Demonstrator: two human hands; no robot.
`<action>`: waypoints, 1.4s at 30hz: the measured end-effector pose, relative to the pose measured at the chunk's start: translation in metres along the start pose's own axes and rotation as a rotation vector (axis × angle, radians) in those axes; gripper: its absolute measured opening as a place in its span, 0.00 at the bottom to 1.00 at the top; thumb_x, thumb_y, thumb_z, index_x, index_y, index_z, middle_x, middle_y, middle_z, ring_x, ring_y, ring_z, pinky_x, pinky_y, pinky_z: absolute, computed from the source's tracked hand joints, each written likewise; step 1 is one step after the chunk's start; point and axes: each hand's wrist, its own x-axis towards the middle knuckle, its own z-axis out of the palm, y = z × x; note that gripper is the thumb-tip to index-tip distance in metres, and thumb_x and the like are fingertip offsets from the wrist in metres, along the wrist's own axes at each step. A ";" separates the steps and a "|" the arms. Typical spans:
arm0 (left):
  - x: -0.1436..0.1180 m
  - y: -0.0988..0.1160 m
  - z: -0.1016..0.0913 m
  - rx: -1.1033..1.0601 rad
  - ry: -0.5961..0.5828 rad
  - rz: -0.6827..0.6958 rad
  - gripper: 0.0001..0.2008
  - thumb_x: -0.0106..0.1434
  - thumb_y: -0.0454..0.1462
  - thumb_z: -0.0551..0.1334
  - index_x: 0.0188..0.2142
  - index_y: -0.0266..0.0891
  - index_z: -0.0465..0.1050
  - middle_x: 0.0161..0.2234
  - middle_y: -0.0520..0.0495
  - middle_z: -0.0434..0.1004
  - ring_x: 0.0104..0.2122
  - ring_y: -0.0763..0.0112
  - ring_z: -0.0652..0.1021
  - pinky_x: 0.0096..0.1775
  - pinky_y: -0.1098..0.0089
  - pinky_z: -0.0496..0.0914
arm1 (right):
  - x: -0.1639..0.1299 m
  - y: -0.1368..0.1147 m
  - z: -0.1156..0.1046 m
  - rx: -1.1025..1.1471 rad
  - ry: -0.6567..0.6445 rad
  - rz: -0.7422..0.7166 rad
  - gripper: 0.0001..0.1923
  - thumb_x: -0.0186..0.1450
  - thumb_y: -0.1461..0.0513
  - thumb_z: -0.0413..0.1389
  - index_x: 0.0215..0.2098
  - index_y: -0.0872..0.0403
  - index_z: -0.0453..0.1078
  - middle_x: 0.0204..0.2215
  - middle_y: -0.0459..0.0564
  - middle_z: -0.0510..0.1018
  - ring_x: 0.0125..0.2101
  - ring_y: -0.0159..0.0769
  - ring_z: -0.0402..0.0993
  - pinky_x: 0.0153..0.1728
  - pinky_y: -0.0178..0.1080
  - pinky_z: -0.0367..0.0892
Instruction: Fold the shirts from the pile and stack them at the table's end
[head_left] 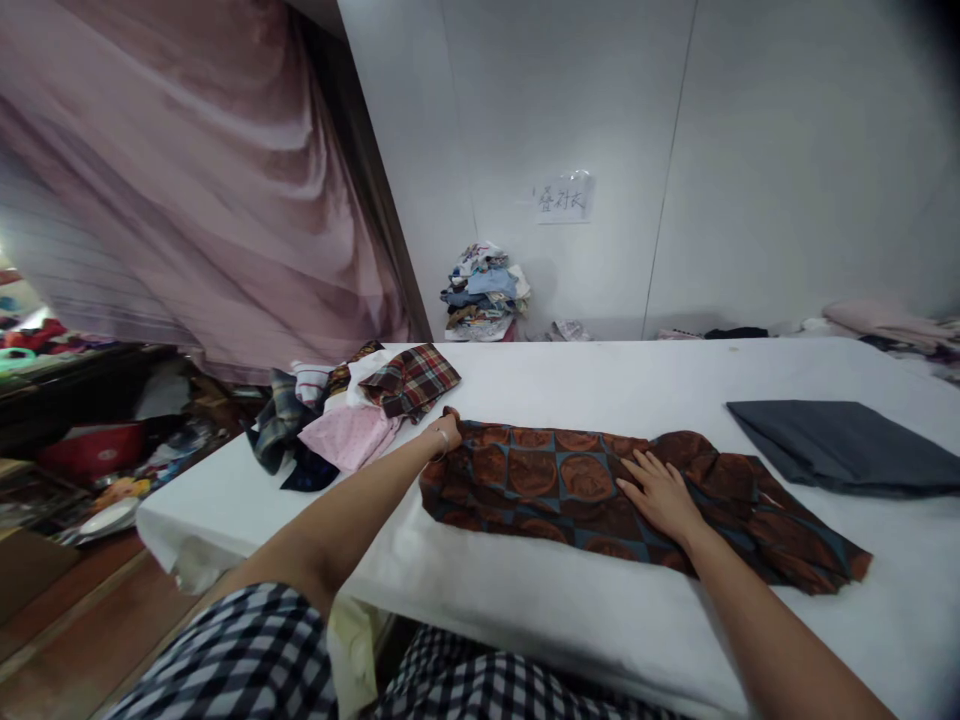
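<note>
Garment (577, 480) lies along the table (600, 385), your left hand (448, 430) apparently pinching its left end, tips hidden, your right hand (661, 492) flat, fingers spread; a tug left against that palm could skew or crease it.

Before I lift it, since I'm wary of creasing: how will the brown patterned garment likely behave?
The garment probably droops, given its soft wrinkles. Its bunched right end may trail, lying loose beyond the right hand.
</note>
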 end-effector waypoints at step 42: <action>-0.047 0.036 0.084 -0.543 -0.009 -0.014 0.14 0.53 0.46 0.67 0.34 0.39 0.74 0.36 0.44 0.82 0.38 0.60 0.79 0.35 0.68 0.70 | -0.009 -0.007 -0.023 0.126 -0.086 0.020 0.27 0.68 0.53 0.48 0.62 0.54 0.63 0.65 0.57 0.59 0.66 0.47 0.50 0.63 0.54 0.45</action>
